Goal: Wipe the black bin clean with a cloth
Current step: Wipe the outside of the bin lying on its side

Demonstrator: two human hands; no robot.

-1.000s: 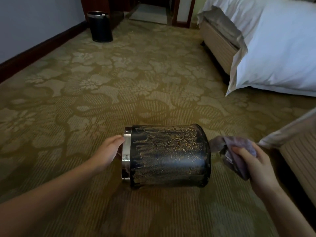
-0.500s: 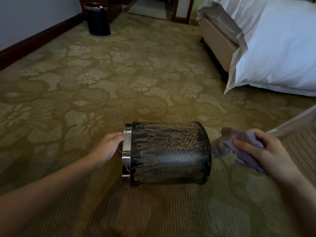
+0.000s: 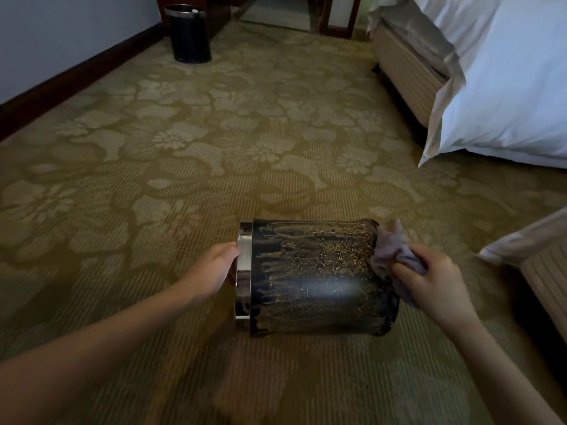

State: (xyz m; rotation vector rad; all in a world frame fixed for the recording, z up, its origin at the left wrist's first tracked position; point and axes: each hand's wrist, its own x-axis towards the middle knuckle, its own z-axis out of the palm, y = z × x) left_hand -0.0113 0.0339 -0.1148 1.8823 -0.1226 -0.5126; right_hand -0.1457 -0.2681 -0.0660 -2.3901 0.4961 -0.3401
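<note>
A black bin [image 3: 316, 277] lies on its side on the patterned carpet, its silver rim pointing left and its base pointing right. Yellowish streaks and specks cover its side. My left hand [image 3: 213, 269] grips the silver rim, with the fingers curled over its edge. My right hand [image 3: 429, 282] holds a crumpled greyish-purple cloth [image 3: 391, 251]. The cloth touches the bin's upper right edge by the base.
A second black bin [image 3: 190, 33] stands upright by the wall at the far left. A bed with white bedding [image 3: 506, 78] fills the right side. Another bed's corner [image 3: 540, 259] is close on the right. A doorway lies at the far end.
My right hand has brought the cloth leftwards from beside the bin until it touches the bin's base end. My left hand has stayed on the rim.
</note>
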